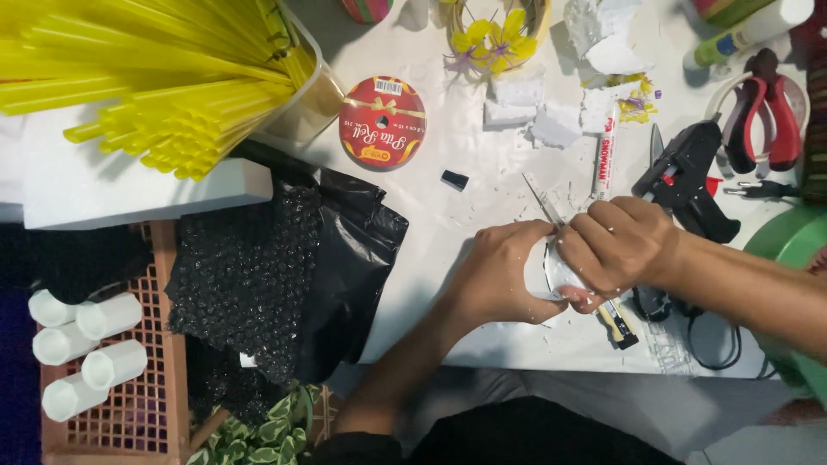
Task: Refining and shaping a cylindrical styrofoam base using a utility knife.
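Note:
My left hand [500, 271] and my right hand [616, 245] are closed together around a small white foam piece [551, 274] over the white table [482, 181]. A thin metal blade or stick [541, 200] pokes out above the two hands. Which hand grips it I cannot tell. A yellow-and-black utility knife [618, 324] lies on the table just under my right hand.
A black glue gun [685, 176], a white marker [606, 153], red pliers [762, 112], a red ribbon roll [382, 122], white foam scraps [551, 112] and a yellow flower [495, 41] lie beyond. At left: yellow straws [164, 77], white foam block [129, 194], black bag [293, 275], crate with white tubes [82, 353].

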